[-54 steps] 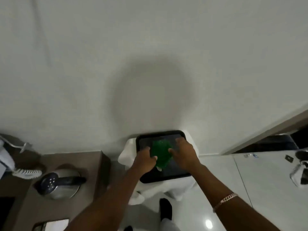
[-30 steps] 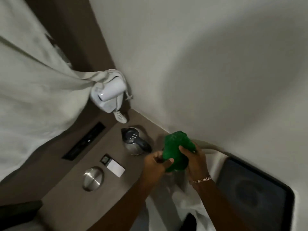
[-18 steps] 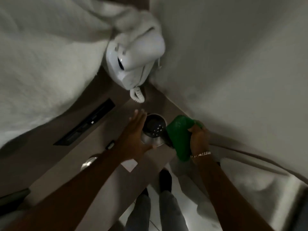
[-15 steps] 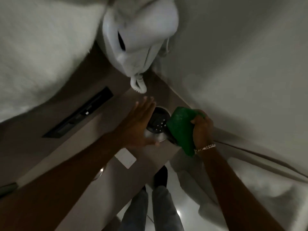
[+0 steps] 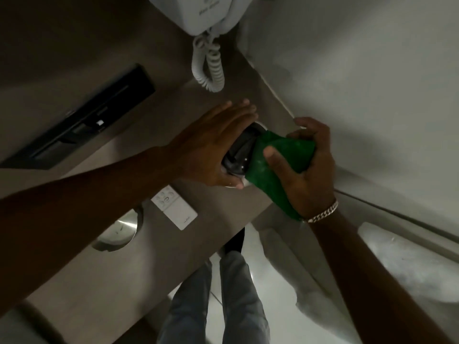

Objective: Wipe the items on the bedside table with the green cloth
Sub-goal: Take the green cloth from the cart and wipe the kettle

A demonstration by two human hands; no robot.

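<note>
Spanning the lower left, the brown bedside table carries a kettle near its far right corner, with a white card lying nearer. The left hand lies flat against the kettle's side, fingers extended together. The right hand clutches the bunched green cloth, pressing it to the kettle's other side.

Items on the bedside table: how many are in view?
3. A kettle between the left hand and the green cloth in the right hand; a white card; a round metal lid partly behind the forearm. More may be hidden.
</note>
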